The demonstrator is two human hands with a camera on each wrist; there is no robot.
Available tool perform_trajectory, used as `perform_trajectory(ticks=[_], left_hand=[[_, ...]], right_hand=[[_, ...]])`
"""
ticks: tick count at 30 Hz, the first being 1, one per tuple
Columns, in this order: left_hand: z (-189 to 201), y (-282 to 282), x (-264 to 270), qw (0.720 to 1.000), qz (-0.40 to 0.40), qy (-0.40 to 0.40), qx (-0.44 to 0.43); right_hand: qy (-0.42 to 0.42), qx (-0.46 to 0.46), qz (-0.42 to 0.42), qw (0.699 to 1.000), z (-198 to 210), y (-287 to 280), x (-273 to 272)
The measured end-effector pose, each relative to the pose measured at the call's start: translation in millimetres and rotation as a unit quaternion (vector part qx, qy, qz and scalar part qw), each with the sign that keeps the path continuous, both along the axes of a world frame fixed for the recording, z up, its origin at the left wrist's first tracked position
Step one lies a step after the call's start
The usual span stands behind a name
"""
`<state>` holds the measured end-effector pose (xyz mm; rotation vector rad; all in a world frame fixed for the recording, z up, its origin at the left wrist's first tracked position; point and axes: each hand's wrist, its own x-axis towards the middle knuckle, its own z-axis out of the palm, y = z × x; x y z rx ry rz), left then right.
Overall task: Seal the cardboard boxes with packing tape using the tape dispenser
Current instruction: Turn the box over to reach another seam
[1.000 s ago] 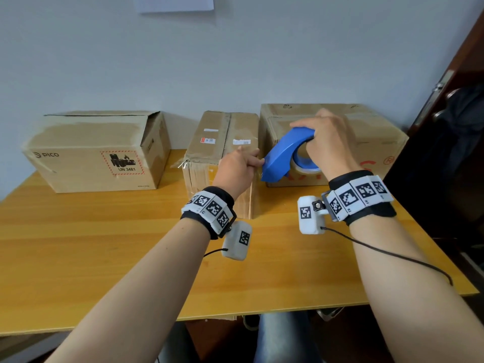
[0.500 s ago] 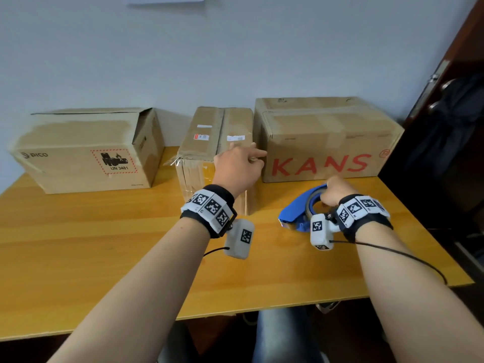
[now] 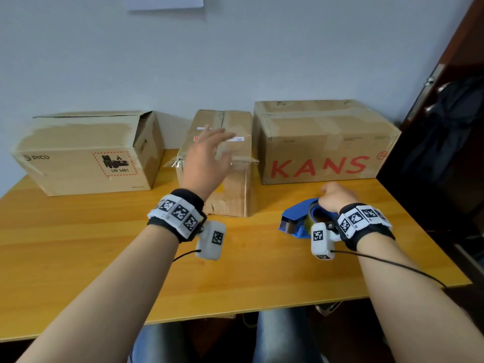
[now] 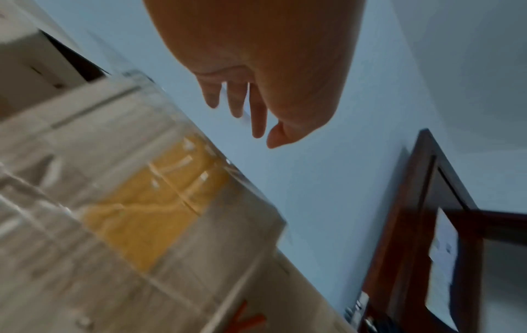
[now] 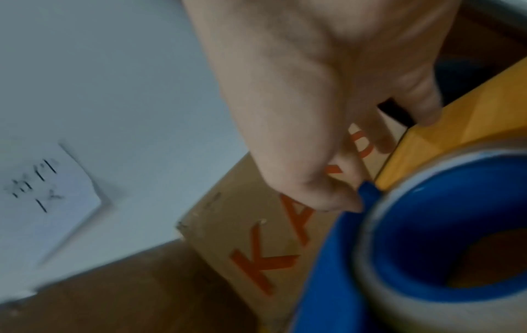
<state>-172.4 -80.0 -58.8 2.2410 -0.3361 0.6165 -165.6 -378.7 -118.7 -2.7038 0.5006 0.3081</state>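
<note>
Cardboard boxes stand in a row at the back of a wooden desk, against a pale wall. At the left is a wide box marked PICO, its right end flap standing open. In the middle is a narrow box, with clear tape along its top seam and small white labels. Just beside it on the right is a large closed box printed KANS in red letters.

A blue tape dispenser holding a roll of clear tape lies on the desk in front of the KANS box. The right hand rests on the back of the dispenser with its fingers curled down onto it; in the right wrist view the fingertips touch the blue frame.

The left hand hovers over the middle box with fingers spread and straight, holding nothing. It is blurred. A sheet of paper hangs on the wall above.
</note>
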Motion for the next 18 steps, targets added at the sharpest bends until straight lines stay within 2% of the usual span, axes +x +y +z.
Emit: perform_trajectory(ticks=[2,4,6,8,10,12,18], left_hand=[[2,24,5,0.997,0.065,0.002,-0.032],[4,44,9,0.986,0.133,0.07,-0.075],[5,55,9,0.963,0.138,0.168,-0.158],[2,58,6,0.942,0.103,0.221,-0.23],[-1,56,2,0.94,0.097,0.226,-0.236],[-3,51,-1,0.944,0.097,0.221,-0.225],[-7,34,-12,0.958,0.092,0.215,-0.166]], right_hand=[[-0.057,0.075,0.008,0.996,10,11,-1],[-0.117,0.167,0.024,0.979,25,29,3],[-0.159,0.241,0.039,0.957,41,56,6],[-0.193,0.286,0.062,0.936,54,84,8],[-0.191,0.342,0.074,0.917,62,108,8],[-0.154,0.39,0.061,0.906,65,124,7],[-0.15,0.355,0.041,0.922,59,137,0]])
